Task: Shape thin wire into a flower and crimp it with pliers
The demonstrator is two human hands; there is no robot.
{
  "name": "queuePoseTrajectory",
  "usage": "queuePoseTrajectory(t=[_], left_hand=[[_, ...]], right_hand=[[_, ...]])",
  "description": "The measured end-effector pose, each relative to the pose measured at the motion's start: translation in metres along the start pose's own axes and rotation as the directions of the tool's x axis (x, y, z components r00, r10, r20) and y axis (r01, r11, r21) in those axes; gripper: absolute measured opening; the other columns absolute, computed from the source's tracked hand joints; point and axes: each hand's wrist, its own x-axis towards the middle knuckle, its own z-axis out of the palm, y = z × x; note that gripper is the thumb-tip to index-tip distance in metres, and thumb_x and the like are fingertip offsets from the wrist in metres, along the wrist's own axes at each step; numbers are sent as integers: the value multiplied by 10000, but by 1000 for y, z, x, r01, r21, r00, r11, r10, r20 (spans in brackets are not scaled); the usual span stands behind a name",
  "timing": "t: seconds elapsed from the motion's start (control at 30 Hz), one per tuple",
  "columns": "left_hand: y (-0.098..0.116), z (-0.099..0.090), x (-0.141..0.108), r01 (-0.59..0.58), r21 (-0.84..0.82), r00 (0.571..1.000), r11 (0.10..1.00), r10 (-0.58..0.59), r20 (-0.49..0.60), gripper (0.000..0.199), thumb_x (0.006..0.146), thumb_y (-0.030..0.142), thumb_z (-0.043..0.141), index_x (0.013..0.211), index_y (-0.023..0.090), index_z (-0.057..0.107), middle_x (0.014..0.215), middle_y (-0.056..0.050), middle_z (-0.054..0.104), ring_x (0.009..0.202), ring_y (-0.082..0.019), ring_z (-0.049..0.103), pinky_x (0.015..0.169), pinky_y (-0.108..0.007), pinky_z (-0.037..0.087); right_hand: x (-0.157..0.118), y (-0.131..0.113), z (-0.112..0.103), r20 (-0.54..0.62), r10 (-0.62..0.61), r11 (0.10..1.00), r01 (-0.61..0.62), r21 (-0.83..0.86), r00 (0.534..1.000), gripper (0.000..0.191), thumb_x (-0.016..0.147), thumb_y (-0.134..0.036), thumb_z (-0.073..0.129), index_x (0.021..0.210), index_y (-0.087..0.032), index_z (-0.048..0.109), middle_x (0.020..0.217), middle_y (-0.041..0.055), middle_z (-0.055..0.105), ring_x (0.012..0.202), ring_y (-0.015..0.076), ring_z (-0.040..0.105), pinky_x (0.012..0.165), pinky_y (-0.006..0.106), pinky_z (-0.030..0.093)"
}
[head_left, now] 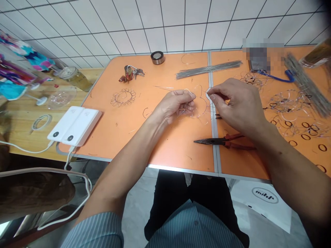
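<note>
The thin wire piece (198, 103) was held just above the orange table (124, 131), between the two hands, near the seam of the two table halves. It looked like several fine, pale loops bent into a curly shape; the exact form was too thin to tell. The left hand (176, 106) was closed narrowly around one side of it, probably to keep the loops steady. The right hand (234, 103) pinched the other end between thumb and fingertips, it seemed for bending the wire. The pliers (222, 141) lay just below the right hand, easy to reach. A finished wire flower (123, 97) rested apart on the left, and a bundle of straight wires (208, 69) lay further back.
</note>
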Motion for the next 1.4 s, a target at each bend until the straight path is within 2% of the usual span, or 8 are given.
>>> queuePoseTrajectory(t=[0.23,0.67,0.93,1.1,1.17,1.23,1.3,1.4], left_hand=[[-2,-2,0,-39,27,999,999,38,36,283,914,291,915,774,201,686,719,7,753,599,-91,677,645,-232,570],[-2,-1,-1,-37,61,998,997,34,57,297,843,292,968,775,180,702,730,-2,739,598,-93,666,624,-233,567],[-5,-6,5,23,125,1000,992,-21,-16,206,910,165,784,731,167,683,685,-22,685,593,-114,630,670,-293,586],[-5,-16,11,-93,383,982,919,147,-115,151,907,177,791,779,188,711,776,-34,704,708,-145,629,706,-304,535],[-3,-20,12,-201,528,931,825,329,-159,127,880,151,810,812,206,717,869,-40,742,805,-167,648,787,-321,556],[1,-20,10,-321,646,828,693,536,-163,137,849,126,838,874,222,744,1011,-47,795,929,-191,682,895,-338,578],[4,-16,7,-420,687,778,593,625,-64,129,859,141,849,923,229,781,1111,-57,826,1004,-212,715,973,-360,590],[2,-5,-1,-512,674,793,532,594,133,108,877,126,825,904,231,815,1033,-48,839,1014,-237,757,998,-387,604]], right_hand=[[-4,6,4,-1,-39,992,39,-122,999,236,1083,-313,622,1101,-362,852,1110,48,850,990,326,777,740,468,550],[-2,-6,-2,60,37,981,-25,-191,998,264,1099,-312,564,1010,-322,813,1122,98,794,994,350,710,799,510,478],[-2,-7,-7,122,-3,965,35,-261,993,371,1172,-344,479,1178,-355,850,1232,97,806,1073,360,723,809,509,534],[-2,-5,-8,123,-26,971,54,-232,992,354,1166,-356,496,1188,-352,849,1218,97,804,1033,360,713,778,498,519],[-1,-6,-9,153,-4,968,42,-246,988,368,1177,-365,476,1188,-352,844,1241,104,803,1021,353,700,791,502,513],[0,-9,-12,185,3,965,46,-259,983,372,1182,-365,468,1190,-340,839,1257,111,801,1012,345,690,809,503,508],[2,-11,-14,203,-5,962,60,-266,979,366,1180,-354,474,1177,-314,838,1251,121,798,1012,341,690,829,501,502],[4,-16,-14,194,-16,963,67,-261,981,382,1182,-327,463,1149,-288,842,1238,138,794,1053,359,704,869,511,497]])
